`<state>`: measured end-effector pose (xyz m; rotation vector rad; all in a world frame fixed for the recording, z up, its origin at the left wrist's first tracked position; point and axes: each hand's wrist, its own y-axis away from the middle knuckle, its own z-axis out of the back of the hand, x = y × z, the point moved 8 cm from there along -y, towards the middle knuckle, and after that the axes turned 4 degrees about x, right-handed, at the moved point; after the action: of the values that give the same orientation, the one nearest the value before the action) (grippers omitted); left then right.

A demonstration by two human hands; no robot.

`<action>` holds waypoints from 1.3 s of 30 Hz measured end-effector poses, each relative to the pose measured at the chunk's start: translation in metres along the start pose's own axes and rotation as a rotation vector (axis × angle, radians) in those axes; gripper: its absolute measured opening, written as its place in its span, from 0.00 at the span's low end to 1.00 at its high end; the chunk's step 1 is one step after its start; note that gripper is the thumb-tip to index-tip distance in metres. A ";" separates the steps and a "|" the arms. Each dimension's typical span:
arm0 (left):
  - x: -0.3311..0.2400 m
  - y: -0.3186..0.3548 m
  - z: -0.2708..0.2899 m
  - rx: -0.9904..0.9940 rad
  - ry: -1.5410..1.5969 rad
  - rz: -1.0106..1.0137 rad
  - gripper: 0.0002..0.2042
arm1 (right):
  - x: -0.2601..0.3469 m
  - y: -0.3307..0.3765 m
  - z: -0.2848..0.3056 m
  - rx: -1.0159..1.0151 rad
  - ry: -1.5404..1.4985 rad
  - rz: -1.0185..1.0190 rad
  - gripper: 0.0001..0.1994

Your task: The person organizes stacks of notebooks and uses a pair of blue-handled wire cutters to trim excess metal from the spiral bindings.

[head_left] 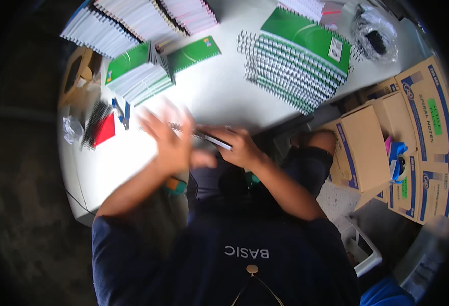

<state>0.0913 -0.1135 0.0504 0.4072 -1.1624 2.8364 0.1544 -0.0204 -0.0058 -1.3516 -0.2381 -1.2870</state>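
At the near edge of the table, my right hand (pixel 238 148) grips a thin notebook (pixel 217 141), seen nearly edge-on with a dark cover and a pale page edge. A loose-looking wire coil (pixel 175 126) sticks out at its left end, partly behind my fingers. My left hand (pixel 171 137) is raised just left of the notebook, its fingers spread and smeared by motion, with nothing visible in them. Beyond it stands a stack of green-covered notepads (pixel 140 76); another green pad (pixel 196 53) lies beside it.
A slanted stack of green spiral notebooks (pixel 306 41) lies at the far right. Rows of bound pads (pixel 127 20) line the far left. Blue-handled pliers (pixel 120 113), a red piece (pixel 105 130) and black coils (pixel 94 120) lie at left. Cardboard boxes (pixel 367 148) stand at right.
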 end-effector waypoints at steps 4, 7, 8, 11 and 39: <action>0.000 0.013 -0.037 0.140 0.187 0.173 0.55 | -0.003 -0.001 -0.007 -0.004 -0.121 -0.104 0.23; -0.054 0.055 -0.038 0.252 0.278 -0.166 0.54 | -0.011 -0.001 0.006 -0.025 -0.061 -0.110 0.22; -0.042 0.033 -0.028 0.153 0.181 -0.121 0.53 | -0.012 0.002 0.005 0.006 -0.075 -0.126 0.22; -0.012 -0.013 -0.031 0.081 0.090 0.069 0.50 | -0.011 0.000 -0.004 0.020 -0.062 -0.080 0.22; -0.031 -0.089 -0.032 0.590 0.421 -0.202 0.09 | -0.049 0.000 0.013 -0.024 -0.130 -0.398 0.08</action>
<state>0.1272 -0.0259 0.0815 -0.0628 -0.1935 2.8273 0.1436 0.0163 -0.0392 -1.4572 -0.6078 -1.5324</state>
